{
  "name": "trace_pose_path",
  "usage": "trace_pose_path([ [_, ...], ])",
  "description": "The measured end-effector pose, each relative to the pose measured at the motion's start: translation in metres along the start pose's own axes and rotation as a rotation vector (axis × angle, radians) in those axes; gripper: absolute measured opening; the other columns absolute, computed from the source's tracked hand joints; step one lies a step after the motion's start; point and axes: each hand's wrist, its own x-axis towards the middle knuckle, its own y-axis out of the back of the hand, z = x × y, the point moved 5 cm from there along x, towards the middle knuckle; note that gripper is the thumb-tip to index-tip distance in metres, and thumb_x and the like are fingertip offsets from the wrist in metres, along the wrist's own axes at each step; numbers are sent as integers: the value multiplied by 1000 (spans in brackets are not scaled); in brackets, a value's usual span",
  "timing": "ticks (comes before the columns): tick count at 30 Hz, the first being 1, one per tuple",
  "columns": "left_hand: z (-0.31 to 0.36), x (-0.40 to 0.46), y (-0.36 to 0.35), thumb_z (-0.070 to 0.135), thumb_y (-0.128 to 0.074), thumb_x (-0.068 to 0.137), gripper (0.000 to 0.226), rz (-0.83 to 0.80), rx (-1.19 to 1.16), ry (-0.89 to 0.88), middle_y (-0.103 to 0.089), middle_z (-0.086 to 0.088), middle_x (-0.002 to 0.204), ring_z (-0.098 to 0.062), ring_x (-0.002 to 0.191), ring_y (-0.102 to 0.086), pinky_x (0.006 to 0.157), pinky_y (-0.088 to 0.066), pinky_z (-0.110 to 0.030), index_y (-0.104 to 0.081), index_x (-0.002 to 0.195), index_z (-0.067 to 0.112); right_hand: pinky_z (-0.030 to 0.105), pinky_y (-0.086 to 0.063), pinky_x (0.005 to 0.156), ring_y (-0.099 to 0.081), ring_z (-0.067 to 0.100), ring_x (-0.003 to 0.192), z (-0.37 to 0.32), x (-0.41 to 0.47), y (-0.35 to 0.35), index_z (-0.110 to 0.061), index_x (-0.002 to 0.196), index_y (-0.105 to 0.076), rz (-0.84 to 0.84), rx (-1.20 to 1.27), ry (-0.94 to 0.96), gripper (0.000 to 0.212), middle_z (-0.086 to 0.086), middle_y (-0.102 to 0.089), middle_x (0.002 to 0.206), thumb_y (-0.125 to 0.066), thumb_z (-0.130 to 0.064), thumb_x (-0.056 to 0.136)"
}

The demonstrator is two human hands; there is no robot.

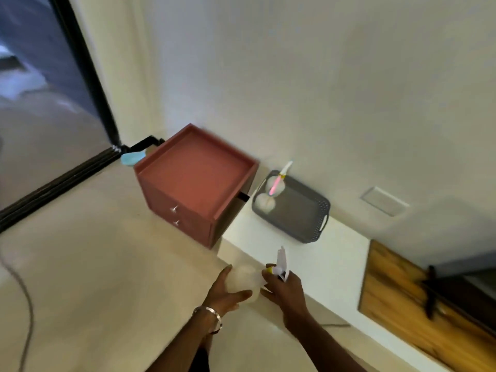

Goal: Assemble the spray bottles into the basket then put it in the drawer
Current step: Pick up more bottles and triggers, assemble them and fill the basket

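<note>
Head view, tilted and motion-smeared. My left hand [228, 288] cups a translucent, rounded plastic bottle body [245, 280]; fingers and thumb curl round it, so that grip is closed on the bottle. My right hand [285, 288] pinches the white spray head [281, 264], a thin trigger shape with a yellow collar, right at the bottle's neck. Whether the head is threaded on or only resting there, I cannot tell; the blur swallows the joint. A metal bracelet [212, 316] sits on the left wrist.

At about 1 o'clock from my hands, the grey basket [303, 218] lies on the white tabletop [335, 253]: shallow, rectangular, perforated plastic walls, slot handles at the ends. In its 10 o'clock corner stand what look like two pale rounded bottles [264, 202], one with a pink-and-yellow sprayer [279, 179] leaning toward the wall; their outlines are soft.

At 11 o'clock, a matte red-brown drawer cabinet [193, 183] stands on the floor, boxy, with a raised lip round its top and two small metal knobs [174, 216] on the front. Both drawers appear closed. A light blue object [131, 158] peeks from behind its 10 o'clock corner, mostly hidden.

At 3 o'clock, a grained wooden panel [397, 294] is cut off by the frame edge.
</note>
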Motion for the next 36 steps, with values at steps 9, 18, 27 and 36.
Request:
trace_pose_path([
  [9,103,150,-109,32,-83,67,97,-211,220,-31,-41,2,136,-22,113,-47,65,-54,-20,-25,145,31,39,-63,77,-72,32,95,-95,122,81,-11,104,-68,213,38,31,15,18,-73,102,-70,-16,90],
  [18,147,258,-149,31,-77,75,88,-167,449,-87,-39,-7,145,-28,131,-43,105,-43,-39,-25,146,17,40,-63,76,-72,31,90,-127,230,100,-11,102,-66,335,-22,-39,14,17,-70,99,-70,-15,89],
  [27,150,292,-168,15,-73,80,73,-74,358,-176,-41,-11,140,-26,130,-43,103,-47,-38,-31,139,13,39,-60,81,-66,29,96,-116,301,83,-10,110,-61,406,-106,-76,25,10,-65,102,-71,-20,89],
  [36,132,322,-166,26,-63,89,73,-86,649,-212,-32,-7,151,-21,136,-39,109,-40,-25,-20,146,12,50,-57,91,-65,30,99,-83,346,64,-7,114,-61,418,-158,-152,25,13,-64,103,-62,-20,94],
])
